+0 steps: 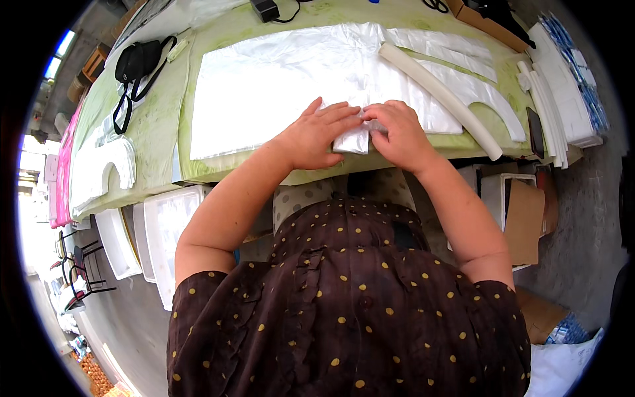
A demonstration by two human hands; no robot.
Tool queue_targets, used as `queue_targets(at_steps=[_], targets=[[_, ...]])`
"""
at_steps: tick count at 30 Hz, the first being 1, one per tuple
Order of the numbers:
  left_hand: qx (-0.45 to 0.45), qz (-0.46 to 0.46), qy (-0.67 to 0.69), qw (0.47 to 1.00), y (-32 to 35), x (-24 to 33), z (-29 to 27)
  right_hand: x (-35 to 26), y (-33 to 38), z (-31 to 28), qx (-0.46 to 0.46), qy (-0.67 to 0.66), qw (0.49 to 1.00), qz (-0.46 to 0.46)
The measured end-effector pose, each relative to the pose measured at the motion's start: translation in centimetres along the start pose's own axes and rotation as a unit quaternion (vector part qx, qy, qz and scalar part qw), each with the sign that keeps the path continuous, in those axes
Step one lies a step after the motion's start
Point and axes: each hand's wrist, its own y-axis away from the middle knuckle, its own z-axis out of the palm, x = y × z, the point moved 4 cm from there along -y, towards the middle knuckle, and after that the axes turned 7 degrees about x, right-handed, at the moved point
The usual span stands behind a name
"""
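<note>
A small folded piece of thin white plastic film (352,139) lies at the near edge of the counter (159,126), roughly at the middle of that edge, on the lower border of a large flat stack of white plastic bags (278,86). The left hand (314,135) rests palm down on its left side, fingers (337,112) stretched out and held close together, their tips pressing on the film. The right hand (400,135) meets it from the other side, fingers curled and pressed together over the top of the folded piece; whether they pinch it or only press on it I cannot tell. The two hands touch at the fingertips.

Just beyond the right hand a long white foam tube (440,96) lies slantwise across the bags, running toward the right end of the counter. Past it sit cut white bag pieces with curved handle notches (489,102). A dark flat phone (535,131) lies near the right edge, beside a pile of white sheets (562,86). Toward the far left corner rests a black pouch with a strap (135,63). Below the near edge, left of the person, stand white plastic trays (162,231).
</note>
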Motion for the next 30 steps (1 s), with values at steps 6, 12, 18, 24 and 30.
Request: queue_targets(at_steps=[6,12,18,24,30], targets=[[0.085,-0.043,0.080,0.992,-0.6,-1.4,-0.3,1.8,-0.5,0.6,-0.062,0.014,0.998,-0.008],[0.084,-0.064,0.073,0.992,-1.2,-1.8,-1.2,1.5,-0.9,0.2,-0.068,0.020,0.997,-0.007],[0.119,-0.092,0.055,0.987,-2.1,-3.6,-0.6,1.2,-0.8,0.3,-0.072,0.024,0.997,-0.008],[0.087,-0.252,0.090,0.960,-2.8,-3.9,-0.1,2.7,-2.1,0.9,-0.036,0.017,0.994,0.104],[0.099,-0.354,0.144,0.919,-2.9,-4.2,-0.4,3.2,-2.8,1.6,-0.039,0.057,0.984,0.167]])
